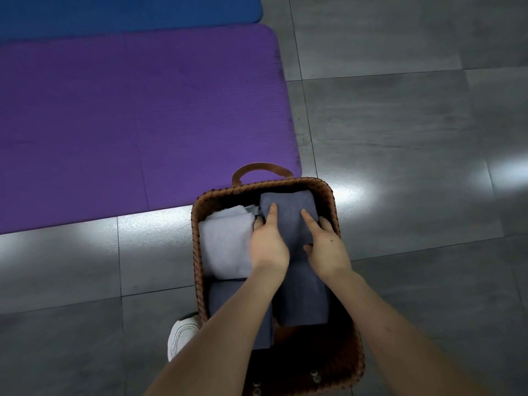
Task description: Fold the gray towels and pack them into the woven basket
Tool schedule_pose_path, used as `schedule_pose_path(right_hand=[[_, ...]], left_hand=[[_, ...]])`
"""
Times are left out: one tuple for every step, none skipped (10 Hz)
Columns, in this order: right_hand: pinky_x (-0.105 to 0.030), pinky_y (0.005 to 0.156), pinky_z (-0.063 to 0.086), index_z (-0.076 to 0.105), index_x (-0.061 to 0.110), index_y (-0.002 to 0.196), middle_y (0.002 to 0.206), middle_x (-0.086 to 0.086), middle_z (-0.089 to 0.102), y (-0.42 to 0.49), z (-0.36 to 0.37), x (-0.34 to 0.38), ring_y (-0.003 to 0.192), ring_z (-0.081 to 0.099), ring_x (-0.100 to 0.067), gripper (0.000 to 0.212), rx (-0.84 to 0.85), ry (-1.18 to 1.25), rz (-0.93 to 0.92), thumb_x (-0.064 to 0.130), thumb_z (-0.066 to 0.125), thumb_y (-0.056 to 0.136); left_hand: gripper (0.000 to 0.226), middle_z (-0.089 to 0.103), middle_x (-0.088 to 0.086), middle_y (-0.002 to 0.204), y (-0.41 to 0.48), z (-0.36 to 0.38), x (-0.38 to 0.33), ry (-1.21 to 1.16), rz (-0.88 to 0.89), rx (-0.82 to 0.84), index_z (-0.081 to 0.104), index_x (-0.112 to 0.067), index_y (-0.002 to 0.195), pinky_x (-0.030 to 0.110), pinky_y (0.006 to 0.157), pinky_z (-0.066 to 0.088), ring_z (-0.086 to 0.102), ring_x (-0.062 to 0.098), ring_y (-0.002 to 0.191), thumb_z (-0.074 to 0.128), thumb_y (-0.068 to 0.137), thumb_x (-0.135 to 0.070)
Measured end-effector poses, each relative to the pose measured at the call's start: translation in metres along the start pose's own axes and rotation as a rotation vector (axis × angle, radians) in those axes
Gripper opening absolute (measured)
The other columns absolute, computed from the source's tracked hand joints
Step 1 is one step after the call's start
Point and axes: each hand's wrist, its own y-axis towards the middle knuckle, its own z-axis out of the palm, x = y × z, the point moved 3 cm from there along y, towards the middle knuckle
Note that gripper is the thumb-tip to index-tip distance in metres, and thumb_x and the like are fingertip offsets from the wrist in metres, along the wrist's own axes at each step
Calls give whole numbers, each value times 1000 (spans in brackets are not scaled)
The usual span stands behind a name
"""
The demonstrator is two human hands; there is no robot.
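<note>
A brown woven basket (331,201) with a leather handle stands on the floor below me. Inside it, a folded dark gray towel (288,207) lies at the far right. My left hand (268,241) and my right hand (325,247) both rest on it, index fingers stretched flat over its top and the other fingers tucked down along its sides. A folded light gray towel (225,244) fills the far left. Two more folded dark gray towels lie nearer me, one at the left (228,298) and one at the right (303,298), partly hidden by my forearms.
A purple mat (137,121) lies on the gray tiled floor (400,124) just beyond the basket, with a blue mat (128,12) behind it. A white shoe (181,337) shows left of the basket's near end.
</note>
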Motion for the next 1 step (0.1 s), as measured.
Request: schedule_pose_path(right_hand=[[-33, 102, 38, 15, 31, 150, 156, -11, 16, -12, -22, 11, 136, 35, -27, 71, -51, -7, 0, 5, 48, 93]], left_hand=[[65, 27, 12, 150, -10, -16, -18, -16, 18, -20, 21, -20, 149, 22, 105, 30, 33, 24, 135, 46, 92, -3]])
